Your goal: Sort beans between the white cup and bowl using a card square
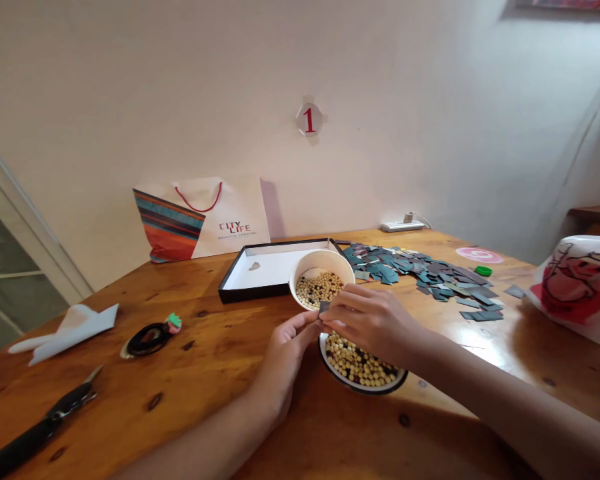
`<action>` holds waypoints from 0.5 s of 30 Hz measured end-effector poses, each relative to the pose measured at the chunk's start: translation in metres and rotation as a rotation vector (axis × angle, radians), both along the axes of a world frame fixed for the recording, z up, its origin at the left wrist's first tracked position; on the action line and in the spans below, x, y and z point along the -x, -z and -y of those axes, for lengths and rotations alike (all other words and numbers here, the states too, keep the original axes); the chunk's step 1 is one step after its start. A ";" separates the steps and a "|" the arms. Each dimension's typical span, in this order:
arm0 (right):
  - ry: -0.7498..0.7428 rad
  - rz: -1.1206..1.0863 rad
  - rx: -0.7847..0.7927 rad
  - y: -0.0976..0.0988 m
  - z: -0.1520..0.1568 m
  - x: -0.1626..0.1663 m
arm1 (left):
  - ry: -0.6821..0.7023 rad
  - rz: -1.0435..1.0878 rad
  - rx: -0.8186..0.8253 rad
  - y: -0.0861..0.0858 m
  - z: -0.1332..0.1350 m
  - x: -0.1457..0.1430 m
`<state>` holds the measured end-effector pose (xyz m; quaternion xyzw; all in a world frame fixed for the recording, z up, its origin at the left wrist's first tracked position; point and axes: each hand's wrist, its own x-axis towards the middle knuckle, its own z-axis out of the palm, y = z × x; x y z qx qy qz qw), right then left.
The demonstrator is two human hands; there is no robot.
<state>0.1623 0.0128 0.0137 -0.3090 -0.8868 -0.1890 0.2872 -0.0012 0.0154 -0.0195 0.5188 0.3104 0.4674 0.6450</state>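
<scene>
My left hand is closed in a pinch, its fingertips meeting those of my right hand above the bowls. Between the fingertips a small dark flat piece shows, gripped by both hands; most of it is hidden. Just below my right hand sits a dark-rimmed bowl filled with pale wooden-looking beads and some dark ones. Behind my fingers stands a white tub with similar beads in it. My right hand covers part of both containers.
A shallow black-edged box lies behind the tub. Many dark flat pieces are heaped at right, near a plastic bag. Leftward are black-handled pliers, a black coil and white paper. A paper bag leans on the wall.
</scene>
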 end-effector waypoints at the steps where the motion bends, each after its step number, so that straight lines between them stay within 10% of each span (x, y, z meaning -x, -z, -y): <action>1: 0.011 0.040 -0.009 -0.001 0.001 0.000 | 0.004 -0.003 -0.001 0.000 0.000 0.000; 15: 0.062 -0.060 -0.008 0.002 0.000 0.006 | -0.025 -0.051 -0.037 -0.004 0.002 0.000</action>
